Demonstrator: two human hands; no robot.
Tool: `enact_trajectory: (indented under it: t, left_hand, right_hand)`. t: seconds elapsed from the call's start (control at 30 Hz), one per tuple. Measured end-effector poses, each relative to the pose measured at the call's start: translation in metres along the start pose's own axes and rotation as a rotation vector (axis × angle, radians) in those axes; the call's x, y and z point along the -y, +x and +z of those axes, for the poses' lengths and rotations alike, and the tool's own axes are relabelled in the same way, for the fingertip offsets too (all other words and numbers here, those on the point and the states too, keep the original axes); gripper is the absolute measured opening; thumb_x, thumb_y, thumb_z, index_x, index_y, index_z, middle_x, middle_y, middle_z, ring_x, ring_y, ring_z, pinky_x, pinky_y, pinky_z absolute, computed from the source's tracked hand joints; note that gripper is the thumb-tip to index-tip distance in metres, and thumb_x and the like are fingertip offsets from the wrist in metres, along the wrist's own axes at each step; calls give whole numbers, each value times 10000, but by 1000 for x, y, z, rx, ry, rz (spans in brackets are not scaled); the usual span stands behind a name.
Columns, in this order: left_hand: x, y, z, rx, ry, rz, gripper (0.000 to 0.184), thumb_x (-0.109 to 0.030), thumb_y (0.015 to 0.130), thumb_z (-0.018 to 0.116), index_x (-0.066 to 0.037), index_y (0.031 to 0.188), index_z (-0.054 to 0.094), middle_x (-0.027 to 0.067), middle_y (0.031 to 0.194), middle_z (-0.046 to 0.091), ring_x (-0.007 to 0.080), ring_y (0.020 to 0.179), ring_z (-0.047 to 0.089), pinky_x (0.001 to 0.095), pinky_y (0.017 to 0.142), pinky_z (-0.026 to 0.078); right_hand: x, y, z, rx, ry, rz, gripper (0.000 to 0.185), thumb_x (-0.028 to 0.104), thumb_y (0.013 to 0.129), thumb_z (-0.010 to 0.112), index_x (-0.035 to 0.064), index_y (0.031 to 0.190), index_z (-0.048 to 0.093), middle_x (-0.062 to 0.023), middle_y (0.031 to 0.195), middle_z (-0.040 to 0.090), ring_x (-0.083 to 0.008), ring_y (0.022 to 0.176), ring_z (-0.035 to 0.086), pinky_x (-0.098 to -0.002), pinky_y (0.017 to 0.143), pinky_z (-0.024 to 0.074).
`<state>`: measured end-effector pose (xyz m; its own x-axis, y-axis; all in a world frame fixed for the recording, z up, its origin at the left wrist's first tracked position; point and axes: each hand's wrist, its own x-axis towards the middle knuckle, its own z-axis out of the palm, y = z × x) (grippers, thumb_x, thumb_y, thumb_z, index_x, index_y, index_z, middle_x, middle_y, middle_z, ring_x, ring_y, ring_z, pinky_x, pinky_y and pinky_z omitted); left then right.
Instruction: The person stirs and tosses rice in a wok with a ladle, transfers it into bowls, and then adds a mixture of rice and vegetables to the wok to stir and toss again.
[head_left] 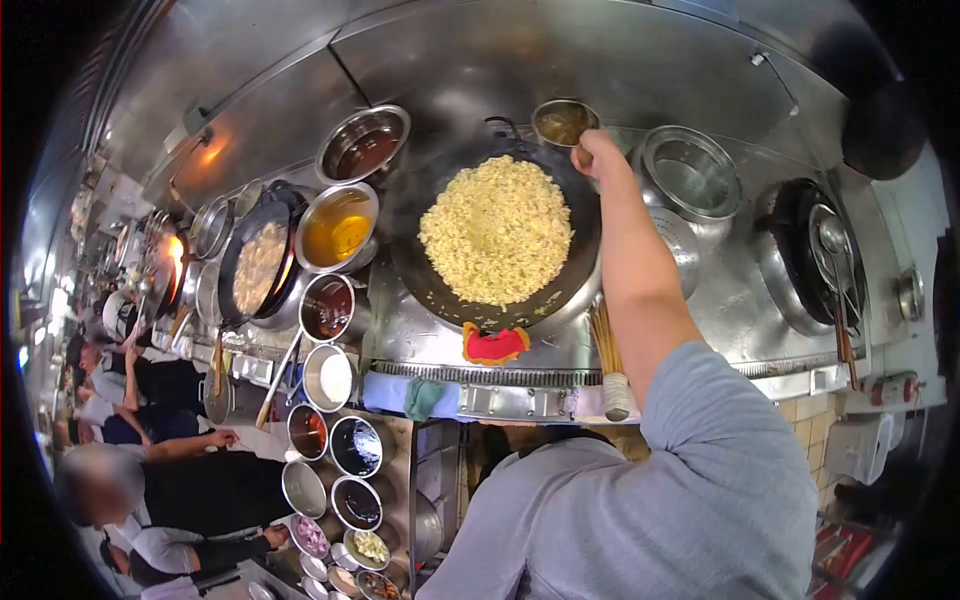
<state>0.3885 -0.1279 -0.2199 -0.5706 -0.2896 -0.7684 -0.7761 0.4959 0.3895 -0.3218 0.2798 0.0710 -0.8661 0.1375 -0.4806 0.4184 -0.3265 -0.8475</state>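
Note:
My right hand (597, 153) is closed at the rim of a small metal bowl (565, 122) behind the wok, on its right side; what its fingers grip is too small to make out. A large dark wok (410, 262) holds a heap of yellow fried rice (496, 230). A red and orange cloth (495, 345) lies over the wok's near edge. My left hand does not show.
Left of the wok stand bowls of sauce and yellow oil (340, 228). A lidded pot (690, 172), a bamboo brush (612, 370) and a second wok with ladles (815, 255) are at right. Several people (215, 490) stand at left, near another wok.

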Motion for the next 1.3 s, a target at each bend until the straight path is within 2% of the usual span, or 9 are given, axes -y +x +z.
enact_trajectory:
  t: [0.1,0.2,0.3,0.53,0.6,0.67,0.97,1.1,1.3]
  left_hand:
    - [-13,11,-6,-2,64,42,268,-290,870,588,-26,893,626,174,806,649,323,783,630,378,701,483]
    - [-34,18,-17,-37,144,107,261,-282,870,591,-23,876,622,173,784,647,323,760,630,380,685,484]
    - [-86,12,-36,-130,211,220,255,-275,870,595,-21,859,618,171,762,644,323,738,630,383,669,485]
    - [-331,-41,-103,-663,256,998,326,-160,726,702,-13,967,538,211,994,516,397,927,501,458,811,417]
    - [-383,-47,-109,-754,328,1126,517,-180,680,742,-55,1130,522,199,1169,488,385,1091,464,491,929,359]
    - [-423,-50,-114,-775,428,1264,618,-211,653,761,-145,1211,505,162,1222,471,341,1126,462,516,943,335]
    - [-437,-25,-116,-597,646,1241,591,-140,727,645,-266,1282,487,58,1192,520,245,1112,494,502,952,329]
    - [-431,4,-135,-393,332,1360,374,-130,803,559,-129,1176,585,118,1076,625,288,1006,585,434,886,421]
    - [-418,-8,-171,-287,-731,954,336,-157,942,439,6,1218,540,55,1068,616,131,961,558,262,854,427]
  right_hand:
    - [-13,-55,-75,-27,-591,-300,172,149,895,467,39,770,509,-82,561,528,-189,413,512,-345,397,424]
    - [-49,-136,-142,-72,-246,-415,480,218,886,591,48,1290,396,-45,546,505,-144,402,479,-312,402,386]
    - [-109,-181,-212,-549,-1006,-1059,493,164,874,553,32,1312,370,-193,775,635,-374,690,638,-443,606,497]
    - [-128,-185,-222,-632,-607,-394,219,36,835,451,-38,1029,520,-175,761,624,-313,658,626,-422,615,497]
    - [-97,-125,-269,159,353,-128,42,15,810,463,4,806,503,-91,647,550,-209,545,552,-342,529,488]
    - [-36,-114,-247,248,991,65,107,-13,778,469,38,686,452,-47,596,483,-167,501,503,-277,486,478]
    - [91,-128,-179,228,704,58,86,32,831,503,27,768,445,-57,583,478,-155,521,520,-257,462,469]
    - [36,-182,-183,-71,-333,-423,150,177,925,500,29,933,471,-61,635,530,-155,486,511,-272,443,457]
    - [-89,-278,-165,56,326,-225,286,197,952,499,86,1200,409,-34,704,505,-121,546,495,-242,487,417]
